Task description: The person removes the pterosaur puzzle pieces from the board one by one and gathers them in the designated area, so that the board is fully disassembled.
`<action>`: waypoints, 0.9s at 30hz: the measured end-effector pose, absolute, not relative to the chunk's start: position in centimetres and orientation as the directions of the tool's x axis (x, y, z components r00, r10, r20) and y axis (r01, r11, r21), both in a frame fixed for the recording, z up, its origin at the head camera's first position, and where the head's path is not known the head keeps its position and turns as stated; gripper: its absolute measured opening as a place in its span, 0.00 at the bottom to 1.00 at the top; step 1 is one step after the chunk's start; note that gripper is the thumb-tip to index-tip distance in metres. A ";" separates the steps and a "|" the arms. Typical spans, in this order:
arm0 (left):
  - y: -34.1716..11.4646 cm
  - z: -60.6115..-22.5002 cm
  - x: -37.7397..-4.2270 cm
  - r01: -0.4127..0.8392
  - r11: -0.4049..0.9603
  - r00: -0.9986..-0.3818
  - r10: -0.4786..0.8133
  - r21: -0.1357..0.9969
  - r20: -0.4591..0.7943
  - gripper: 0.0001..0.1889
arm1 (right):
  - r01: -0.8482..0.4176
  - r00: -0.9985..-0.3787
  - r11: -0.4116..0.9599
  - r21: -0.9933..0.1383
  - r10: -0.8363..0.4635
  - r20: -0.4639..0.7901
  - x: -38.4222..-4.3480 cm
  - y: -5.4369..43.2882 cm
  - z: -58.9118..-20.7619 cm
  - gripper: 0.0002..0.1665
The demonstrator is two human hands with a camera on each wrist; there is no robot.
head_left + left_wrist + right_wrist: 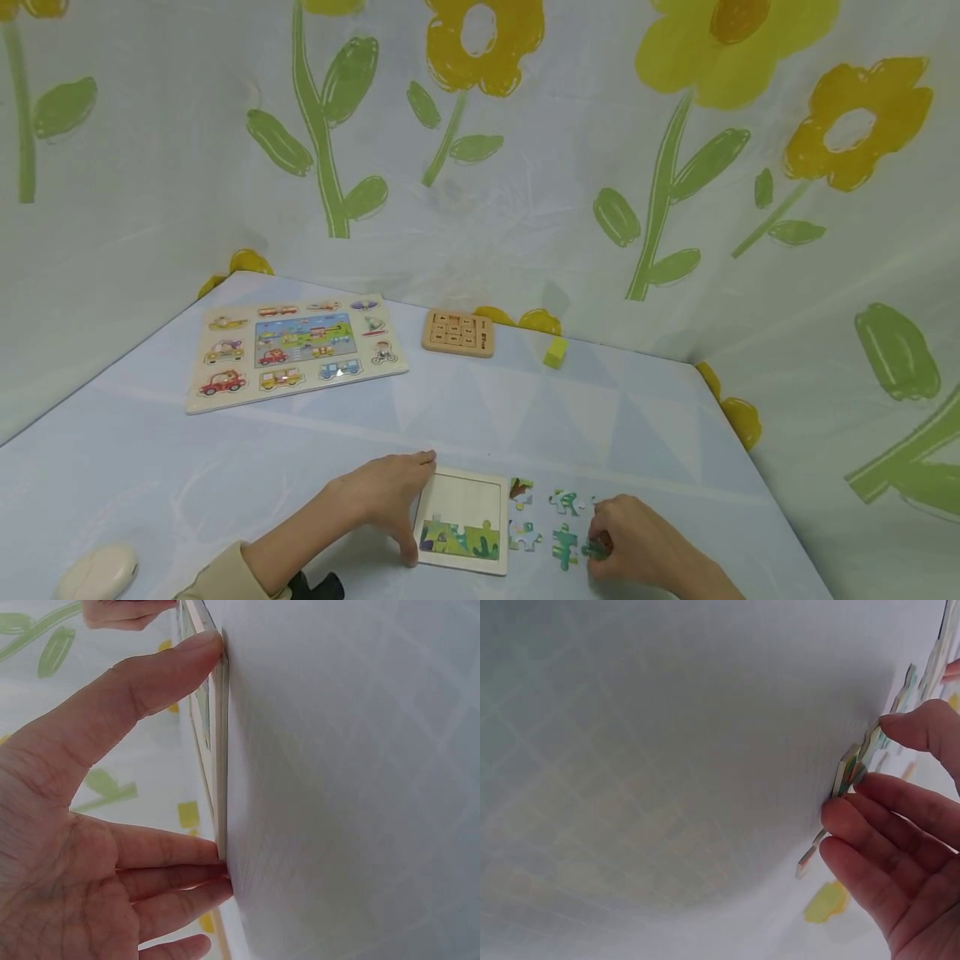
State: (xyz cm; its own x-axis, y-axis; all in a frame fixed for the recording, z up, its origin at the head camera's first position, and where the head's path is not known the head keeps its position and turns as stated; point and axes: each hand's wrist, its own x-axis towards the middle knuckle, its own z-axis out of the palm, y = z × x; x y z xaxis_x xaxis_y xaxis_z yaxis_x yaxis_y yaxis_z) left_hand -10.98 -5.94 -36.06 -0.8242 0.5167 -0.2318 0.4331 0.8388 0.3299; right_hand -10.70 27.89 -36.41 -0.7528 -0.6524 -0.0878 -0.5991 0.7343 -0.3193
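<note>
Head view: steady left, busy right

At bottom centre, the left hand (pixel 382 502) spans the puzzle tray's (pixel 468 498) left edge, presumably to stop it sliding; loose pieces (pixel 565 547) lie just right, likely for easy reach.

Left wrist: thumb and fingers, spread apart, touch the edge.

Right wrist: at right, the right hand (pixel 907 821) pinches a green piece (pixel 847 772).

the head view has soft, even light; in both wrist views the desk (pixel 660 772) looks greyish and hazy.

A pale-blue bench (pixel 480 417) with triangle patterns stands before a white backdrop (pixel 525 225) printed with yellow flowers (pixel 675 62).
</note>
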 end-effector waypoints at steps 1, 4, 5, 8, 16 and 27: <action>-6.0 -36.1 -11.0 0.431 0.840 -0.825 0.515 0.328 -0.233 0.56 | -0.596 -0.752 0.733 -0.328 -0.653 -0.091 -10.7 27.9 -36.4 0.14; -6.0 -36.0 -11.0 0.432 0.843 -0.826 0.513 0.322 -0.234 0.56 | -0.595 -0.747 0.727 -0.344 -0.657 -0.097 -10.8 27.9 -36.4 0.12; -6.0 -36.0 -11.0 0.431 0.843 -0.826 0.512 0.321 -0.234 0.56 | -0.597 -0.745 0.726 -0.342 -0.659 -0.099 -10.8 27.9 -36.4 0.12; -6.1 -36.0 -11.0 0.429 0.844 -0.827 0.510 0.323 -0.236 0.56 | -0.596 -0.744 0.728 -0.340 -0.659 -0.108 -10.8 27.8 -36.4 0.11; -6.2 -36.1 -11.0 0.414 0.846 -0.828 0.504 0.336 -0.246 0.57 | -0.595 -0.744 0.733 -0.331 -0.658 -0.120 -10.7 27.7 -36.4 0.14; -6.0 -36.1 -10.9 0.439 0.838 -0.825 0.519 0.326 -0.225 0.56 | -0.547 -0.757 0.762 -0.347 -0.627 -0.184 -10.7 27.6 -35.9 0.12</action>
State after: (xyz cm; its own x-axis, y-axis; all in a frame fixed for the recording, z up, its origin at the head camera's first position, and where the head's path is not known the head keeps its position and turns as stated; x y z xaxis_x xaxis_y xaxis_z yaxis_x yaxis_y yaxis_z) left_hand -10.93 -6.03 -36.09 -0.8246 0.5192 -0.2246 0.4386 0.8376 0.3256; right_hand -10.67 27.64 -35.90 -0.7568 -0.6273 -0.1836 -0.5470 0.7617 -0.3474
